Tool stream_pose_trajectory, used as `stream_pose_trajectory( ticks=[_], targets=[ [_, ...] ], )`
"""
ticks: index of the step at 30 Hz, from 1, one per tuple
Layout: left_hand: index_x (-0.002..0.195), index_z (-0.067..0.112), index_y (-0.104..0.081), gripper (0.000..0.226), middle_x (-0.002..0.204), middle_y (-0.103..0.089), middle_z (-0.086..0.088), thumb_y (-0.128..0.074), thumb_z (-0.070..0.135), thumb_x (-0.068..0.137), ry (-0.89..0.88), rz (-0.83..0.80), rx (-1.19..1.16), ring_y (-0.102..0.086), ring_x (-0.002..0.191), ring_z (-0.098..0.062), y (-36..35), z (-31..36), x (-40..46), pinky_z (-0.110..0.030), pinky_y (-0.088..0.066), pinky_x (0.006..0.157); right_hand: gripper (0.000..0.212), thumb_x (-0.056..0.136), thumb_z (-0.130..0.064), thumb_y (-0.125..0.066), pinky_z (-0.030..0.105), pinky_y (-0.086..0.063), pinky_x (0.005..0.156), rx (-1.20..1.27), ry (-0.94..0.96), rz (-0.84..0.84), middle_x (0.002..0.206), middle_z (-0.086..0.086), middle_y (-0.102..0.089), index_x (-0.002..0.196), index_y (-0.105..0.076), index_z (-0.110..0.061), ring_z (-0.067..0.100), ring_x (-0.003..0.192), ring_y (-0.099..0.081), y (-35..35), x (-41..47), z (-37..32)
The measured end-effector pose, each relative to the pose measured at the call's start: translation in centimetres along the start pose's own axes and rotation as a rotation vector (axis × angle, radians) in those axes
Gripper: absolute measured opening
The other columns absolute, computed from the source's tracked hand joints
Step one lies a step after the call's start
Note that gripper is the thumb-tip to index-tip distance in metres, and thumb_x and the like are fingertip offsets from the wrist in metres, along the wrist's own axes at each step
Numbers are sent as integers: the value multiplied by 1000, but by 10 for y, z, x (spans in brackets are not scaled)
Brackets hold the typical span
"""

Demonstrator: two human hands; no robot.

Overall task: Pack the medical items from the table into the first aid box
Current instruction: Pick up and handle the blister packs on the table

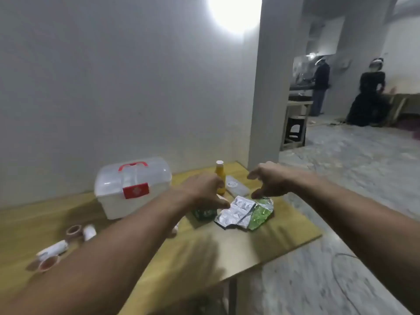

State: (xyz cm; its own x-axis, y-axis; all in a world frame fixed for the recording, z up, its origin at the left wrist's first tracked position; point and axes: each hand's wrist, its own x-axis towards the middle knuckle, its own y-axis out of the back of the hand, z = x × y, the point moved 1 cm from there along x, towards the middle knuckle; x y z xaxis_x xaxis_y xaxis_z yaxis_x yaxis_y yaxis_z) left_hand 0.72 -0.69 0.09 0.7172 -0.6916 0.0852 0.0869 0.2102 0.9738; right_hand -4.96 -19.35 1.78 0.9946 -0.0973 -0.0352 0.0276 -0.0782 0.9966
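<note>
Obs, head cam, single frame, some motion blur.

First aid box [133,187]: white body w/ translucent domed lid, red handle on top, red latch panel w/ white cross on front. Lid shut. Sits on the wooden table [261,242], toward the wall side, left of both hands.

L hand [204,189]: reaching fwd over table centre, fingers spread and curled loosely, holding nothing. Fingertips just in front of the yellow bottle [220,176] (white cap, upright); contact can't be confirmed, hand covers the bottle's lower part. Thumb tip near edge of the silver blister strips [236,212].

R hand [268,180]: also out over table, fingers apart in a claw shape, nothing in grasp. Hovers above the green foil blister pack [261,214]; lower finger close to its far edge, touching or not, can't tell.

Items, right cluster: silver strips and green pack overlap, lying flat. Small green box [204,213] just left of them, partly under L wrist. Clear flat packet w/ white label [236,186] lies beside the bottle, between the two hands.

Items, left cluster, well apart from hands: brown tape roll [73,231] next to a white bandage roll [89,231]; nearer the table edge a second white bandage roll [53,248] and a second tape roll [48,263].

Bkgd: two persons [368,96] standing far right of room, by other furniture.
</note>
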Motion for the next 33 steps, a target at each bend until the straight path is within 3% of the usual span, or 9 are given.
stream_pose_trajectory(
  ticks=[2, 5, 7, 10, 12, 16, 22, 25, 33],
  targets=[
    [119, 18, -65, 50, 122, -67, -7, -70, 43, 75, 3, 11, 33, -61, 111, -28, -22, 13, 1, -30, -46, 80, 47, 77, -34, -76, 38, -53, 91, 14, -24, 61, 122, 6, -67, 119, -65, -15, 25, 106, -64, -22, -2, 15],
    [113, 11, -65, 45, 118, -67, -11, -68, 38, 78, -7, 2, 38, -60, 110, -31, -58, 26, 5, -30, -45, 79, 24, 74, -33, -72, 35, -53, 70, 44, -147, 167, 101, 14, -70, 86, -68, -13, 32, 89, -64, -60, -2, 37],
    [109, 8, -63, 40, 115, -65, -12, -66, 36, 80, -19, 1, 36, -58, 108, -31, -76, 31, 8, -33, -46, 81, 28, 73, -37, -72, 31, -44, 64, 133, -251, 216, 98, 17, -68, 72, -58, -13, 34, 89, -63, -77, 1, 48],
    [93, 8, -58, 23, 109, -61, -12, -62, 29, 83, -28, 7, 46, -57, 102, -30, -96, 34, 13, -37, -45, 77, 41, 70, -42, -75, 32, -44, 63, 319, -406, 231, 91, 14, -66, 64, -47, -12, 33, 85, -63, -97, 3, 56],
    [92, 9, -58, 19, 105, -60, -10, -61, 26, 83, -7, -4, 38, -57, 96, -28, -106, 33, 14, -34, -42, 72, 36, 67, -40, -77, 36, -52, 65, 439, -439, 237, 90, 12, -69, 68, -54, -12, 33, 82, -65, -109, 7, 56],
    [87, 8, -60, 15, 88, -64, -14, -52, 20, 88, -4, 40, 59, -62, 83, -34, -115, 32, 16, -35, -41, 61, 39, 67, -23, -80, 42, -58, 78, 609, -471, 321, 96, 15, -68, 98, -65, -4, 35, 87, -66, -114, 8, 62],
    [73, 5, -57, 19, 79, -66, -24, -46, 10, 87, -84, 113, 194, -64, 75, -41, -115, 40, 13, -43, -49, 62, 13, 65, 0, -67, 48, -62, 56, 838, -521, 370, 77, 18, -73, 78, -72, -1, 32, 64, -72, -107, -11, 87],
    [83, 3, -67, 23, 80, -67, -21, -46, 9, 89, -108, 196, 219, -64, 75, -38, -111, 51, 12, -38, -46, 60, 10, 75, 8, -59, 44, -62, 54, 911, -509, 340, 81, 22, -72, 79, -67, 3, 30, 62, -71, -95, -35, 103],
    [80, 8, -72, 22, 72, -69, -14, -52, 13, 86, -307, 417, 55, -61, 64, -35, -88, 124, 1, -40, -52, 60, 11, 76, 5, -59, 34, -59, 52, 829, -556, 284, 70, 18, -66, 84, -66, 3, 24, 54, -65, -59, -131, 146]
  ],
)
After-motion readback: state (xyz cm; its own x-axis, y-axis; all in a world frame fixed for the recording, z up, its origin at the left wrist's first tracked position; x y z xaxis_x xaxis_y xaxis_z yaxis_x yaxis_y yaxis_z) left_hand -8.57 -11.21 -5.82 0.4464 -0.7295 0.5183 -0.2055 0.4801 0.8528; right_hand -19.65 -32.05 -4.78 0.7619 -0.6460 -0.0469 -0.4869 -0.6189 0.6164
